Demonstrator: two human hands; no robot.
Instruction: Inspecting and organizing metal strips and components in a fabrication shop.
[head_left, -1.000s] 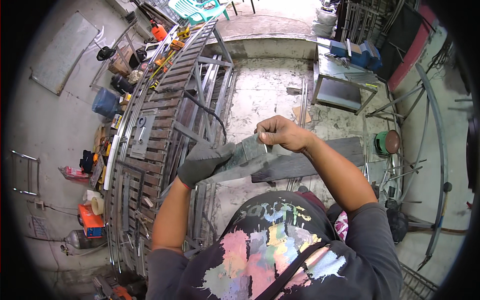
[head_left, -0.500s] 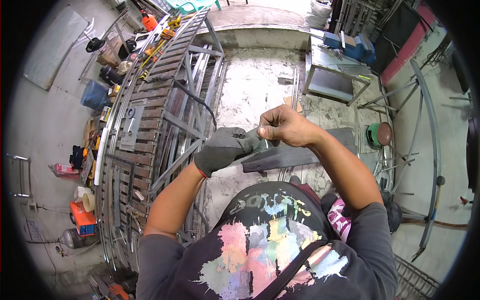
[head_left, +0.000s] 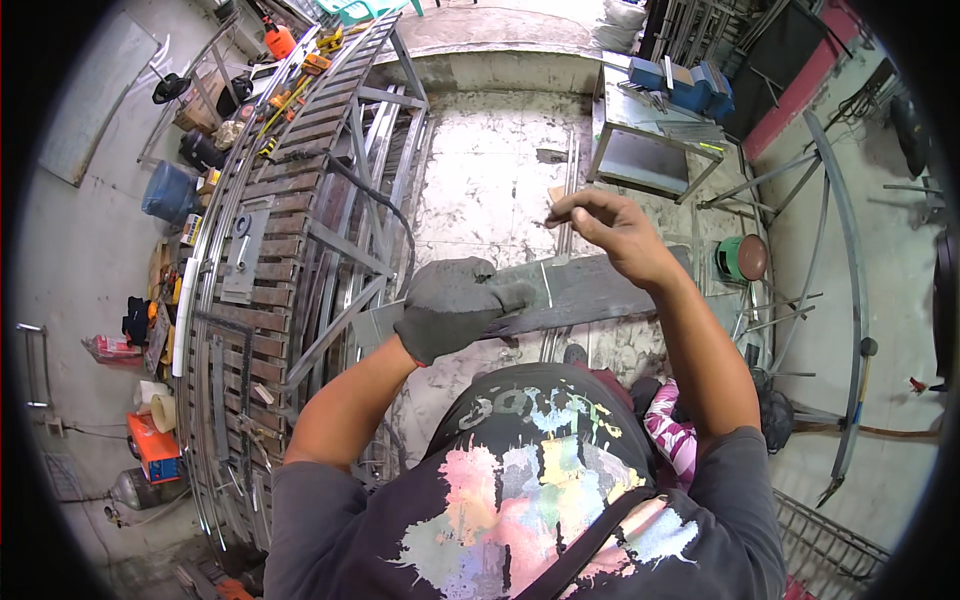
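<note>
Your gloved left hand grips a flat grey strip, handling seemingly unfinished; your half-open right hand looks empty.

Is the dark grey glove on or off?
On: the glove covers the left hand, with bare forearm showing just past its red-edged cuff.

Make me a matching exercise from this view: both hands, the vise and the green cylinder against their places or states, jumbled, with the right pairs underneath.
Things
1. Left hand
2. Right hand
3. Blue metal vise
4. Green cylinder with a round brown top

Places and states
A. Bare, with nothing visible in its grasp
B. To the right of the dark flat board
C. In a dark grey glove, holding a grey flat strip
D. On the grey metal table

Pairs: 1-C, 2-A, 3-D, 4-B
</note>
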